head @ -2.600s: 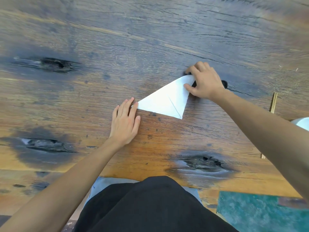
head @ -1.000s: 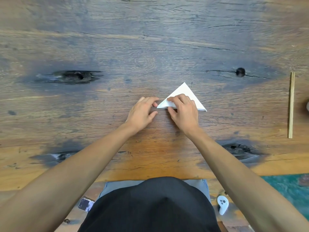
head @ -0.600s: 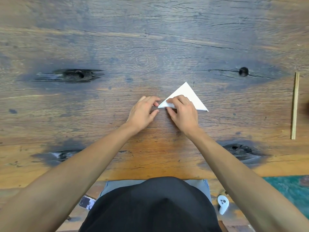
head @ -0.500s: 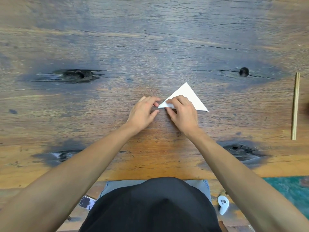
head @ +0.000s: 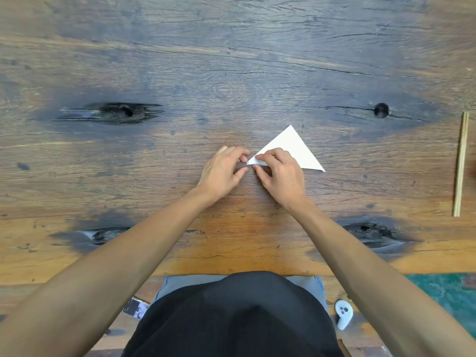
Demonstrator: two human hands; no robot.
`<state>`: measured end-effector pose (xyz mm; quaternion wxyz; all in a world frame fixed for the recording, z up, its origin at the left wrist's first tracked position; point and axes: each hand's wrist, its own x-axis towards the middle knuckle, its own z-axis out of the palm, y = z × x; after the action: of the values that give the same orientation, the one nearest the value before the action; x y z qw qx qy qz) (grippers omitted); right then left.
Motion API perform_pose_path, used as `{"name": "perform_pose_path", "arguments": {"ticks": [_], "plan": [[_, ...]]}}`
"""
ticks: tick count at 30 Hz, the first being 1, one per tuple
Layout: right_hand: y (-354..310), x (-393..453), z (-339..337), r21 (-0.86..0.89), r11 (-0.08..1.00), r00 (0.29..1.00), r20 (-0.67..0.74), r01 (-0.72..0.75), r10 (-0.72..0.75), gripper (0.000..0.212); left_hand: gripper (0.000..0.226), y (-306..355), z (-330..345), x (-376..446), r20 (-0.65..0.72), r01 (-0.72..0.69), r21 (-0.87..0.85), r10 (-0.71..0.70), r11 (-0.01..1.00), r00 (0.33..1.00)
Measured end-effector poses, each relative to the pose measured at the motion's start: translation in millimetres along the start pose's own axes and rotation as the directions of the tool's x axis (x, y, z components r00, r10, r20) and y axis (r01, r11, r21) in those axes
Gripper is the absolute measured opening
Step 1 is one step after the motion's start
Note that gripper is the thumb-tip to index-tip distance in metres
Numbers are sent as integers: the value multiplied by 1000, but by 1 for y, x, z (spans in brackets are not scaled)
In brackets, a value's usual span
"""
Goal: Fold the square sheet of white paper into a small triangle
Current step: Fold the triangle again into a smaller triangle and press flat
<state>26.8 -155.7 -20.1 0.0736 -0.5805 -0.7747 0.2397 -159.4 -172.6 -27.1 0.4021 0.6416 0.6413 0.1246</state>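
The white paper (head: 293, 148) lies folded into a triangle on the wooden table (head: 231, 73), its tip pointing away from me. My right hand (head: 282, 176) covers the triangle's near left part, thumb and fingers pinching the left corner. My left hand (head: 222, 172) rests just left of that corner with curled fingers, its fingertips touching the paper's tip. The triangle's near edge is partly hidden under my right hand.
A thin wooden stick (head: 461, 166) lies lengthwise at the right side of the table. Dark knots and cracks (head: 116, 113) mark the wood. Below the table's near edge lie a small white device (head: 343, 314) and a phone (head: 135, 309).
The paper was a larger triangle held at both ends; now it is a smaller triangle nearer to me. Over the last second both hands have stayed at its left corner.
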Motion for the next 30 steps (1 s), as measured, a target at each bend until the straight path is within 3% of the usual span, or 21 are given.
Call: {"name": "perform_pose_path", "arguments": {"ticks": [10,14,18,26,30], "plan": [[3,0,3,-11,999,999,-21,30,-30,23,35,2,-5,-5,14,-76,79,76,994,997],[4,-1,3,16,999,999,-26,42,-41,23,33,-2,-4,-15,-39,-201,268,219,942,975],[5,1,2,46,998,998,-25,51,-50,24,41,-11,-1,-18,10,-318,457,353,830,936],[13,4,0,13,993,993,-5,120,-119,25,49,-22,-4,-21,47,-310,504,334,806,942],[28,-2,3,-110,992,998,-13,66,-67,48,49,-22,-2,-20,48,-291,496,309,818,950]]}}
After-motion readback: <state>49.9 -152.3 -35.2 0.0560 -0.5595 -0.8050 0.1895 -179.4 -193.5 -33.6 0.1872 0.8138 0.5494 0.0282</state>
